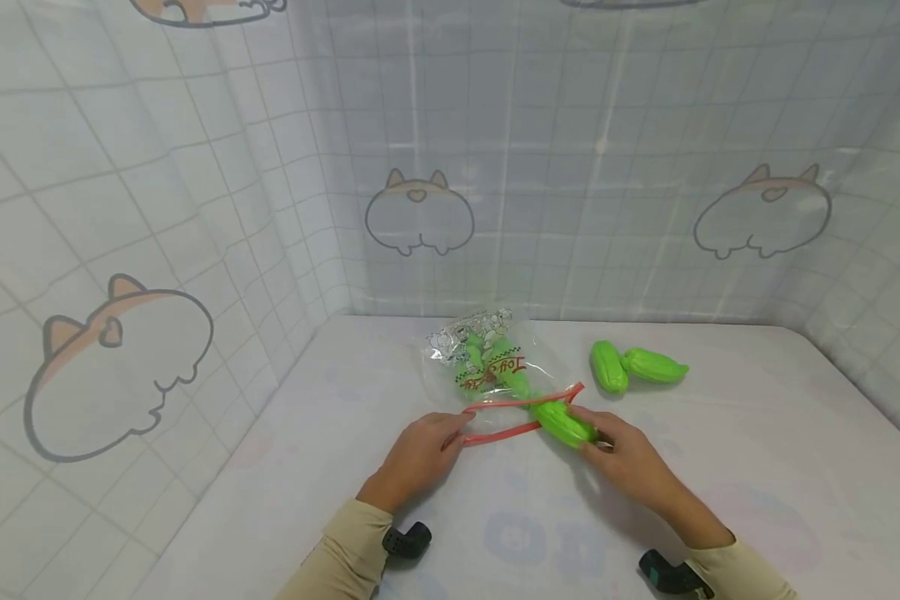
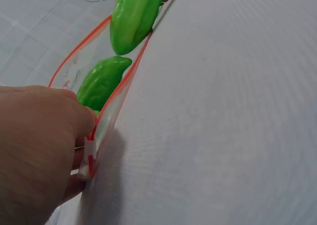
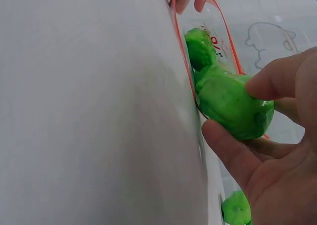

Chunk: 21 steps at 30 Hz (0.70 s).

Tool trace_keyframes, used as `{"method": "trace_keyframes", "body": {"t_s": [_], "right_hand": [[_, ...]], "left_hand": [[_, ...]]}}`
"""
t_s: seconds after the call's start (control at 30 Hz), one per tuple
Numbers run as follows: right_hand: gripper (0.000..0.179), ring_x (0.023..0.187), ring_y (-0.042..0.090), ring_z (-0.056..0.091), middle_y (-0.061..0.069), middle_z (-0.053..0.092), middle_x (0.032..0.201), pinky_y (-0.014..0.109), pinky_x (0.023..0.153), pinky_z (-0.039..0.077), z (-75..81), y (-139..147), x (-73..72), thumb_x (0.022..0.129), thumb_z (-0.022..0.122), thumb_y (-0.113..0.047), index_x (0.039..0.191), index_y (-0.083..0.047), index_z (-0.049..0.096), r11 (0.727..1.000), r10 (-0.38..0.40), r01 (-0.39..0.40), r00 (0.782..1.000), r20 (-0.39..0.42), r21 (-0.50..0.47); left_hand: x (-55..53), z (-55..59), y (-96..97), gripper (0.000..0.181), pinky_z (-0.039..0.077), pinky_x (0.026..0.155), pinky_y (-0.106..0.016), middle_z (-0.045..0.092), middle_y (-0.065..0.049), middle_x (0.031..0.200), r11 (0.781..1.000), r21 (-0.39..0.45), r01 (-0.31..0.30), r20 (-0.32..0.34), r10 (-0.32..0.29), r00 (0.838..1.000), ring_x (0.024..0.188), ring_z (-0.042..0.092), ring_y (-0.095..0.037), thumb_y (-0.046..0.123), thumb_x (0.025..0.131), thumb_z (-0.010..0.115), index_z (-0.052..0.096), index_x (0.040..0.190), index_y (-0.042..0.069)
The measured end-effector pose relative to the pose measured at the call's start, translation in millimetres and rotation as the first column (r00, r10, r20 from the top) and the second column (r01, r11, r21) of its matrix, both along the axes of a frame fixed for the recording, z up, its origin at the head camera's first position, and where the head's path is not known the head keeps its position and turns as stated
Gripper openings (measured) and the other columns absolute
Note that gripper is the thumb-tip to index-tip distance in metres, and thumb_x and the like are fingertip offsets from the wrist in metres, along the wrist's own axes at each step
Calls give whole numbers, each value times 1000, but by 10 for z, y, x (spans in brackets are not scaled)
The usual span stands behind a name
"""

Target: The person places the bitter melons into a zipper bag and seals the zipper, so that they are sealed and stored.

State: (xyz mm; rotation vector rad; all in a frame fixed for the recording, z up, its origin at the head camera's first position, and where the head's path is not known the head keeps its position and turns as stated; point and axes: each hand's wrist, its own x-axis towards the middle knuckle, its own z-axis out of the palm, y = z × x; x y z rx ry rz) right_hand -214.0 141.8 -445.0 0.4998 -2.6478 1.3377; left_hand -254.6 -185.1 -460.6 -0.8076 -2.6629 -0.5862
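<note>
A clear zip bag point(image 1: 543, 367) with red zip strips and printed lettering lies on the table, its mouth towards me. Several green ribbed toy gourds point(image 1: 512, 375) are inside it. My left hand point(image 1: 423, 458) pinches the left end of the mouth, by the white slider point(image 2: 89, 149). In my right hand point(image 1: 633, 458), thumb and fingers grip another toy gourd point(image 1: 566, 427), whose far end is between the red strips. The right wrist view shows this held gourd point(image 3: 230, 106) close up, thumb on one side and fingers on the other.
Two more green gourds point(image 1: 609, 367) point(image 1: 654, 365) lie on the white table point(image 1: 330, 442) right of the bag. A checked curtain point(image 1: 570, 208) with cartoon animals hangs behind the table and along both sides. Dark wrist devices point(image 1: 407, 542) sit at both sleeves.
</note>
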Motion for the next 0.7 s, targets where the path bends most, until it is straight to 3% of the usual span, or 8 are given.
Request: {"method": "trace_keyframes", "body": {"t_s": [0.37, 0.7], "right_hand": [[44, 101, 28, 69, 16, 59, 134, 33, 78, 57, -9, -31, -28, 90, 74, -9, 132, -17, 62, 999, -51, 52, 997, 55, -11], [42, 106, 31, 68, 13, 59, 135, 43, 85, 57, 10, -56, -23, 94, 69, -10, 135, -15, 63, 999, -33, 33, 999, 36, 15]], "left_hand": [[-9, 4, 8, 36, 54, 92, -40, 72, 1, 117, 1000, -8, 5, 8, -5, 1000, 110, 65, -18, 21, 97, 66, 67, 133, 15], [-3, -3, -6, 36, 54, 93, -39, 72, 0, 117, 1000, 17, 20, -10, -19, 1000, 111, 66, -18, 20, 97, 67, 68, 132, 15]]}}
